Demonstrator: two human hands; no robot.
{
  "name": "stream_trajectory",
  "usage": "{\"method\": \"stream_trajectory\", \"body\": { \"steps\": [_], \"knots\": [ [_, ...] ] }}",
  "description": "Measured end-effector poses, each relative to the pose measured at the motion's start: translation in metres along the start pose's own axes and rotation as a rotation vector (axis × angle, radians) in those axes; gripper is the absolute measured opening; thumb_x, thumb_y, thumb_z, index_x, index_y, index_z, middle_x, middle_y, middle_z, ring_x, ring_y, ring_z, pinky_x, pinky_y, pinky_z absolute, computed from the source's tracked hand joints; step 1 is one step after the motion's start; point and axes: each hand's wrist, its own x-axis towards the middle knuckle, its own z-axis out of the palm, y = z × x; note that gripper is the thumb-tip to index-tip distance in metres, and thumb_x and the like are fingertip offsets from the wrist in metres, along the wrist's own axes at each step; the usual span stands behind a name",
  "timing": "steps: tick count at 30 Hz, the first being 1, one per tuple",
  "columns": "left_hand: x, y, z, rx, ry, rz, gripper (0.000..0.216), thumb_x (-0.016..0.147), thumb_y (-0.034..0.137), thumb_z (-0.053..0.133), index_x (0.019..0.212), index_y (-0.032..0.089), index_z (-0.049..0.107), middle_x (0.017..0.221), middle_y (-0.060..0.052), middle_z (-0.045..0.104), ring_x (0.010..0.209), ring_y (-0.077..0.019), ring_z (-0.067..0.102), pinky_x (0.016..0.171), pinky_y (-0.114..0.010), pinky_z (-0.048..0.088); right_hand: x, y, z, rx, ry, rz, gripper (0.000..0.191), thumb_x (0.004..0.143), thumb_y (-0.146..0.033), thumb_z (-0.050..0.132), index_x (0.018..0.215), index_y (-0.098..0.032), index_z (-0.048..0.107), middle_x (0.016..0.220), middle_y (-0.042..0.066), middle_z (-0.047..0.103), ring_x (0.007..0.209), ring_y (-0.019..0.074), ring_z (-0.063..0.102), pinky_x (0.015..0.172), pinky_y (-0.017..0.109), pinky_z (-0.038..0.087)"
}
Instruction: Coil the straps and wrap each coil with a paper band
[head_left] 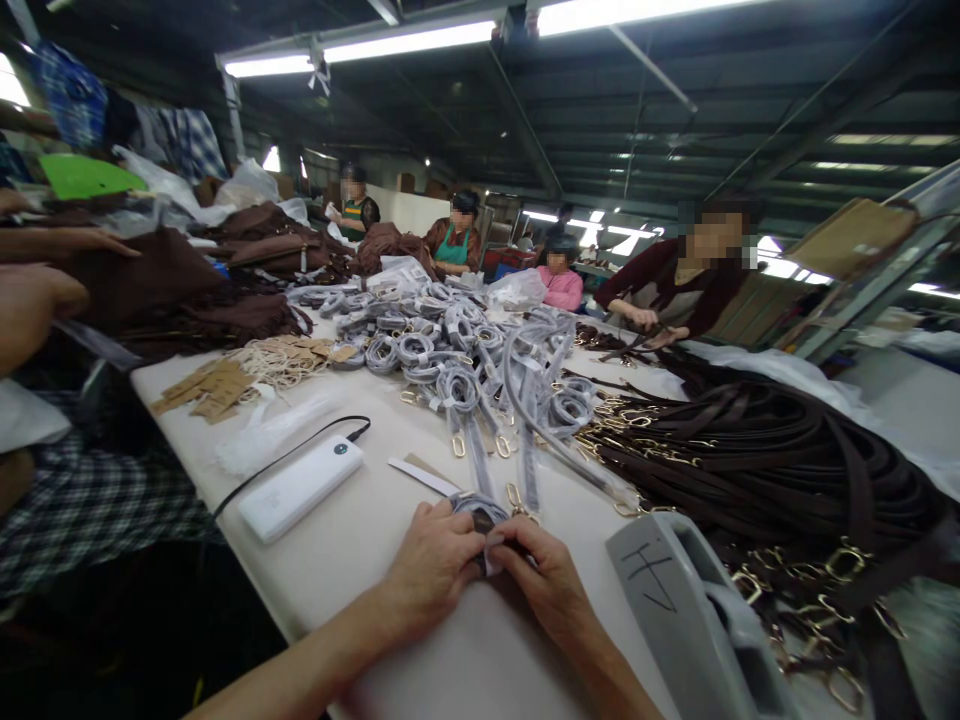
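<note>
My left hand (433,568) and my right hand (541,572) meet at the near edge of the white table (360,540). Both are closed on a coiled strap wrapped in grey plastic (480,512), pressing it against the tabletop. A gold clasp (514,497) sticks out just beyond my right fingers. A white paper strip (420,474) lies just past my left hand.
A white power bank (300,488) with a black cable lies to the left. A heap of wrapped grey straps (465,360) fills the middle; dark brown straps (765,460) pile at right. A grey tape dispenser (690,610) stands near right. Other people work at the far side and left.
</note>
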Motion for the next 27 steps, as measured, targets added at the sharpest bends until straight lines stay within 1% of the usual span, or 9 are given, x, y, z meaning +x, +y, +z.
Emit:
{"method": "stream_trajectory", "body": {
  "steps": [2, 4, 6, 8, 11, 15, 19, 21, 27],
  "knots": [
    [0.001, -0.001, -0.002, -0.020, -0.012, 0.006, 0.006, 0.090, 0.026, 0.065, 0.095, 0.026, 0.068, 0.099, -0.002, 0.068, 0.100, -0.0258, 0.054, 0.080, -0.038, 0.034, 0.000, 0.001, -0.003, -0.004, -0.024, -0.018, 0.011, 0.081, -0.015, 0.061, 0.082, -0.022, 0.070, 0.079, -0.001, 0.065, 0.076, 0.0174, 0.059, 0.072, 0.026, 0.045],
    [0.003, -0.003, -0.004, -0.049, -0.015, 0.017, 0.004, 0.089, 0.024, 0.066, 0.093, 0.025, 0.068, 0.100, -0.001, 0.069, 0.100, -0.0253, 0.054, 0.080, -0.038, 0.033, 0.000, 0.004, -0.005, -0.016, -0.032, -0.042, 0.020, 0.078, -0.013, 0.062, 0.093, -0.023, 0.072, 0.085, 0.000, 0.068, 0.078, 0.0177, 0.060, 0.074, 0.026, 0.045],
    [0.003, -0.004, -0.006, -0.080, -0.012, 0.033, 0.005, 0.088, 0.022, 0.067, 0.092, 0.024, 0.068, 0.102, -0.001, 0.069, 0.102, -0.0248, 0.053, 0.082, -0.037, 0.032, 0.000, 0.007, -0.004, -0.029, -0.016, -0.064, 0.022, 0.079, -0.015, 0.062, 0.098, -0.023, 0.072, 0.087, 0.001, 0.069, 0.078, 0.0181, 0.060, 0.074, 0.027, 0.046],
    [0.003, -0.004, -0.007, -0.100, -0.001, 0.050, 0.005, 0.088, 0.021, 0.066, 0.092, 0.024, 0.067, 0.102, 0.000, 0.068, 0.102, -0.0242, 0.053, 0.083, -0.037, 0.032, 0.001, 0.009, -0.002, -0.040, 0.015, -0.073, 0.013, 0.083, -0.020, 0.060, 0.089, -0.021, 0.071, 0.083, 0.002, 0.069, 0.077, 0.0186, 0.060, 0.073, 0.028, 0.046],
    [0.001, -0.002, -0.008, -0.112, 0.006, 0.041, 0.007, 0.089, 0.020, 0.065, 0.093, 0.024, 0.068, 0.101, 0.000, 0.068, 0.101, -0.0241, 0.052, 0.083, -0.038, 0.031, 0.002, 0.009, 0.003, -0.057, 0.046, -0.070, 0.013, 0.085, -0.021, 0.059, 0.076, -0.020, 0.067, 0.074, 0.001, 0.066, 0.072, 0.0178, 0.059, 0.070, 0.027, 0.045],
    [-0.001, 0.000, -0.009, -0.131, 0.003, 0.032, 0.006, 0.089, 0.021, 0.065, 0.093, 0.024, 0.068, 0.102, -0.001, 0.068, 0.102, -0.0243, 0.051, 0.085, -0.038, 0.031, 0.004, 0.004, 0.005, -0.078, 0.055, -0.047, 0.008, 0.082, -0.018, 0.063, 0.075, -0.020, 0.066, 0.071, -0.001, 0.064, 0.068, 0.0162, 0.057, 0.066, 0.025, 0.043],
    [-0.002, 0.001, -0.006, -0.150, 0.051, 0.056, 0.006, 0.089, 0.024, 0.064, 0.094, 0.022, 0.067, 0.101, -0.002, 0.067, 0.099, -0.0234, 0.051, 0.085, -0.038, 0.031, 0.004, 0.004, 0.006, -0.099, 0.092, -0.031, 0.010, 0.082, -0.018, 0.063, 0.072, -0.020, 0.061, 0.067, -0.003, 0.061, 0.062, 0.0151, 0.055, 0.060, 0.023, 0.043],
    [-0.001, 0.001, -0.003, -0.160, 0.081, 0.032, 0.007, 0.089, 0.028, 0.064, 0.091, 0.021, 0.067, 0.097, -0.002, 0.067, 0.096, -0.0230, 0.050, 0.085, -0.038, 0.031, 0.004, 0.006, 0.007, -0.109, 0.102, -0.035, 0.011, 0.083, -0.019, 0.062, 0.072, -0.020, 0.060, 0.066, -0.003, 0.060, 0.061, 0.0149, 0.055, 0.060, 0.023, 0.043],
    [0.006, 0.002, 0.005, -0.176, 0.104, -0.063, 0.008, 0.088, 0.022, 0.064, 0.081, 0.022, 0.069, 0.089, -0.001, 0.068, 0.095, -0.0228, 0.050, 0.084, -0.039, 0.029, 0.003, 0.007, 0.007, -0.199, 0.113, -0.145, 0.015, 0.086, -0.019, 0.059, 0.072, -0.021, 0.058, 0.069, -0.001, 0.060, 0.065, 0.0154, 0.057, 0.061, 0.022, 0.045]
  ]
}}
